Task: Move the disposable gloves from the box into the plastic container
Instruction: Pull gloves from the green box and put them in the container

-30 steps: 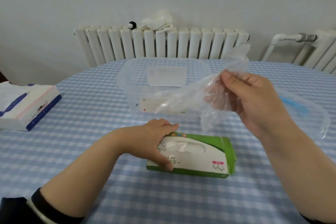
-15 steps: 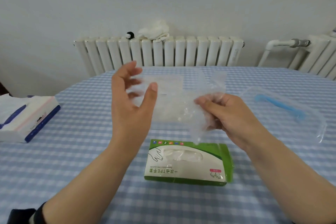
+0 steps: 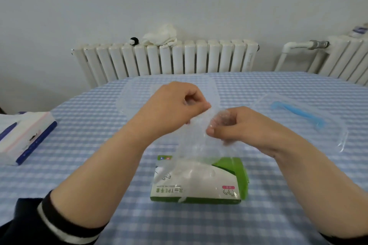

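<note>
A green and white glove box [image 3: 199,183] lies on the checked tablecloth in front of me. Above it hangs a clear disposable glove [image 3: 196,145], held up by both hands. My left hand [image 3: 173,109] pinches its upper left edge with curled fingers. My right hand [image 3: 237,125] pinches the upper right part, with film crumpled under its fingers. The clear plastic container [image 3: 129,97] stands behind my hands and is mostly hidden by them.
The container's clear lid with a blue handle [image 3: 298,113] lies at the right. A white and blue tissue pack [image 3: 25,135] sits at the left table edge. White radiators [image 3: 165,59] with a cloth on top line the wall behind the table.
My left hand rose from the box, then closed on the glove's left edge. Both hands now hold the glove spread and lower, hanging over the box.
</note>
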Available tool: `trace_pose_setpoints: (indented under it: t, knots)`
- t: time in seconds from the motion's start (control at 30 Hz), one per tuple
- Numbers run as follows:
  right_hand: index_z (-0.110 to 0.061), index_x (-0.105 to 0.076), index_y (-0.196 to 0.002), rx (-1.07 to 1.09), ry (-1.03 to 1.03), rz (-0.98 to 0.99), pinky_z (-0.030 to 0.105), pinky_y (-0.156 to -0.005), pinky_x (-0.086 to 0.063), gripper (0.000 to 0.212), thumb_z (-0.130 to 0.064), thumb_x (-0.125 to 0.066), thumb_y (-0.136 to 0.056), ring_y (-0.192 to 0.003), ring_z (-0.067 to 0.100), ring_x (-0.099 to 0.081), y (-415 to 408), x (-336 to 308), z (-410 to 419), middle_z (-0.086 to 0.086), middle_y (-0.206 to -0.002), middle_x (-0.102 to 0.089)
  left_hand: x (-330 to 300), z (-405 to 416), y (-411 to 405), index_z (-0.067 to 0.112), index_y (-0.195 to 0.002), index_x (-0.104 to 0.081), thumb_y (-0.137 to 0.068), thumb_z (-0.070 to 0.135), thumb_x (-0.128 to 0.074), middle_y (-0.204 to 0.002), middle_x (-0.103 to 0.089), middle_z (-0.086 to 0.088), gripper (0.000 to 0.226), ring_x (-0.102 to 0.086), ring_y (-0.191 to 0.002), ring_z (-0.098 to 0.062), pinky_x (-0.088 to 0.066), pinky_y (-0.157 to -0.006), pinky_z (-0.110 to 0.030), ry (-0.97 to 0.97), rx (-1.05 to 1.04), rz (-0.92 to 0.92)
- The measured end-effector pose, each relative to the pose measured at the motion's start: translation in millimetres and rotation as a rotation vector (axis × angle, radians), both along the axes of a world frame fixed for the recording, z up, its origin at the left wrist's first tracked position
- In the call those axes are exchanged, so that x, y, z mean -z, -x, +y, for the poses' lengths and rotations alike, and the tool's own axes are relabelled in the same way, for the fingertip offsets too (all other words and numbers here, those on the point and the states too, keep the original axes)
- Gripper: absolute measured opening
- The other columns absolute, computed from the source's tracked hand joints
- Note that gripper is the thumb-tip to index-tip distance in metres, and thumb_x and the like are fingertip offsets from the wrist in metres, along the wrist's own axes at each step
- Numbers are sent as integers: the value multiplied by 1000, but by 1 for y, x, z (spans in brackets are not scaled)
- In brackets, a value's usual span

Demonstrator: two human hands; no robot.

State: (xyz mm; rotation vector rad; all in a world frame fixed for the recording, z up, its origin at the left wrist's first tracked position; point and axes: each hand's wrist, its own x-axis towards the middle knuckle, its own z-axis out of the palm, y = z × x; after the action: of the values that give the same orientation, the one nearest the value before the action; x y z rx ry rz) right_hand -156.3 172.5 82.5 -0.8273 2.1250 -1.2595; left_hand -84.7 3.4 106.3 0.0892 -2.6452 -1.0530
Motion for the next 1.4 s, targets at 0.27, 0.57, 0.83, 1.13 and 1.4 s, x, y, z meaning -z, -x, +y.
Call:
trace_pose_setpoints:
  t: [0.27, 0.57, 0.83, 1.13, 1.4]
  knots:
    - [-5, -68, -96, 87, 216, -152, 19, -65, -55, 13, -10, -70, -84, -70, 13, -71, 6, -5, 2, 3, -74, -73, -4, -14, -6, 29, -100, -62, -92, 45, -56, -91, -64, 18, 19, -60, -87, 0, -45, -76, -22, 276, -130, 13]
    - [-31, -42, -123, 12, 99, 173, 26, -81, -51, 57, -13, -76, -80, -72, 13, -72, -11, -5, 2, -2, -80, -75, -22, 6, 27, 27, -109, -62, -82, 36, -76, -92, -70, 7, 33, -58, -61, 3, -46, -61, -21, 191, 201, -268]
    - [-26, -39, -127, 182, 288, 145, 21, -61, -53, 61, -2, -72, -82, -61, 14, -65, 6, -2, 4, 7, -74, -70, -33, -30, 43, 24, -112, -65, -93, 18, -65, -79, -63, 5, 20, -57, -54, -1, -51, -55, -18, 31, 123, -181]
    - [-30, -38, -125, 295, 286, 141, 29, -63, -58, 54, -9, -69, -87, -63, 15, -67, 24, 2, 10, 2, -79, -73, -24, -98, 67, 17, -95, -50, -97, 2, -44, -91, -54, -6, 16, -63, -57, -13, -49, -40, -21, -317, -433, -14]
    - [-32, -41, -125, 262, 267, 191, 21, -59, -54, 51, -16, -70, -87, -65, 13, -68, 23, 4, 9, 0, -81, -72, -7, -98, 68, 8, -97, -60, -97, -9, -38, -107, -50, -12, 28, -70, -85, -37, -56, -65, -35, -102, -500, -389]
